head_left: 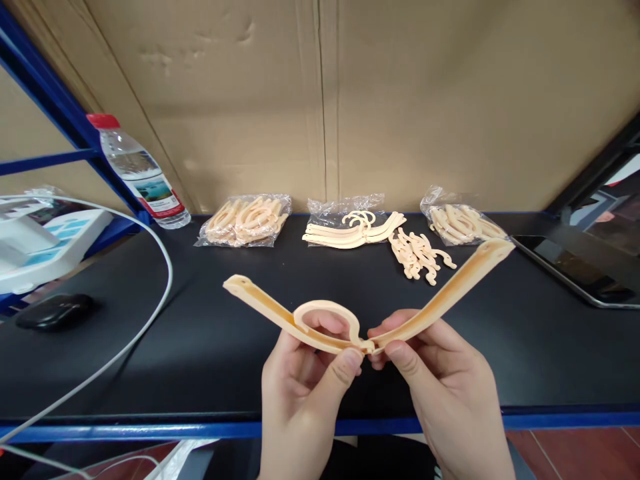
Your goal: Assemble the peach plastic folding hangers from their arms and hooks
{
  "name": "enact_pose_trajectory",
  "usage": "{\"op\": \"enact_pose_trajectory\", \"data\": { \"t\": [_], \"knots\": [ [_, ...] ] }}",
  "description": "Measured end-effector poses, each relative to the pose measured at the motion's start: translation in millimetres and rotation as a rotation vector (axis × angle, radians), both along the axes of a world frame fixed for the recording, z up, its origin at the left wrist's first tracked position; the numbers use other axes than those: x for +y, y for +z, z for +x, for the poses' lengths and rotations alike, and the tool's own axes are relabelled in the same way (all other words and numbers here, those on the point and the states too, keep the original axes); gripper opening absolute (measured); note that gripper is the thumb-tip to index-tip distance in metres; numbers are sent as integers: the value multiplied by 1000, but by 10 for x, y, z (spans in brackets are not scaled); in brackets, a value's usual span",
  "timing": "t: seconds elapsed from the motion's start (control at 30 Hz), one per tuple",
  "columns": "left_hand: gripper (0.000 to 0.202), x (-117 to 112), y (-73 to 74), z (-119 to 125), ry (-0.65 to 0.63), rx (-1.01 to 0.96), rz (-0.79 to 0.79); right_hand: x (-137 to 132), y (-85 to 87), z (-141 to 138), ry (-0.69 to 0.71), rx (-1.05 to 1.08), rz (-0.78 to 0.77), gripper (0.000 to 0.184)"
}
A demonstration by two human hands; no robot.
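Left hand: grips hooked hanger arm
Right hand: grips other hanger arm
Inner ends: meeting between hands
Tabletop: loose hooks, bagged parts behind

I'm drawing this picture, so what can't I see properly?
In the head view:
- Back of the hanger: hidden by its front, the left hand's grip and right hand's grip.
- Black tablet: cut off by the right edge.
- Small print on the bottle label: too tiny to read.
- Pieces in the left bag: overlapping, so uncountable.
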State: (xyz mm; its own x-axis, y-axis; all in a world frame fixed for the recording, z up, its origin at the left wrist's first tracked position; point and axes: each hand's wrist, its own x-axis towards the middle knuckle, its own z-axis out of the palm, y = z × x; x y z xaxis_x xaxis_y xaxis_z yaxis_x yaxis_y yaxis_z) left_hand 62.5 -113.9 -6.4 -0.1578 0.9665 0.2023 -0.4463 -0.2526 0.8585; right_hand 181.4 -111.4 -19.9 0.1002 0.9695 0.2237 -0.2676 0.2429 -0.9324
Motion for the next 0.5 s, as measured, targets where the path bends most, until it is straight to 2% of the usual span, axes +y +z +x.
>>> {"op": "enact_pose_trajectory", "data": {
  "t": [0.17, 0.5],
  "knots": [
    [17, 9, -16, 1, -53, 11, -5, 12, 0, 44, 96, 4, -8, 19],
    [19, 7, 3, 4, -52, -20, -11, 17, -21, 44, 75, -40, 3, 25]
  ]
}}
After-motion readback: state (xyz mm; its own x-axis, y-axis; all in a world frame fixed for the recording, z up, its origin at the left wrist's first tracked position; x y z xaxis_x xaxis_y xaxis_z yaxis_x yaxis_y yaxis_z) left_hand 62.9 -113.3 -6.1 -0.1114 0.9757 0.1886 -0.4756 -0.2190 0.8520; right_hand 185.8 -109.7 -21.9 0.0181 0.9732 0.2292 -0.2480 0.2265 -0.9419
